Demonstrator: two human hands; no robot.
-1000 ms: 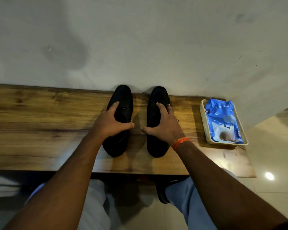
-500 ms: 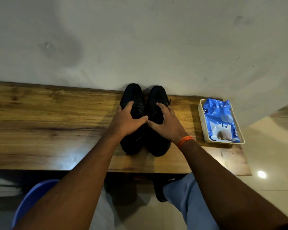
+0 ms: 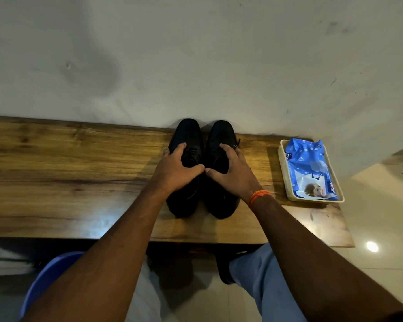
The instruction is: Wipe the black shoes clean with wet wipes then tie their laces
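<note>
Gripping one black leather lace-up shoe in each hand, we have the pair standing side by side near the middle of the long brown wooden bench [image 3: 56, 173], toes pointing to the far wall, heels toward us. The left black shoe [image 3: 186, 133] and the right black shoe [image 3: 222, 135] now touch along their inner sides; a second ago a clear strip of wood showed between them, and half a second ago they had already closed up. So we judge the pair has just been squared up and set in place, with wiping and lacing not yet begun. No wipe is in either hand.

Our left hand [image 3: 176, 170] lies over the lacing and opening of the left shoe, fingers curled round its outer side and thumb across the top, pointing inward. Our right hand [image 3: 233, 171] mirrors it on the right shoe, fingers curled over the lacing, thumb reaching in until the two thumb tips nearly meet. Both forearms come up from the near edge at a slant, the right wrist wearing an orange thread band [image 3: 258, 196]. A loose lace end shows at the right shoe's outer side; whether the laces are tied we cannot tell.

Well to the right, near the bench's end, the blue plastic pack of wet wipes [image 3: 308, 168] lies in a shallow cream tray [image 3: 282, 159]. Reaching there looks like the next move.
</note>
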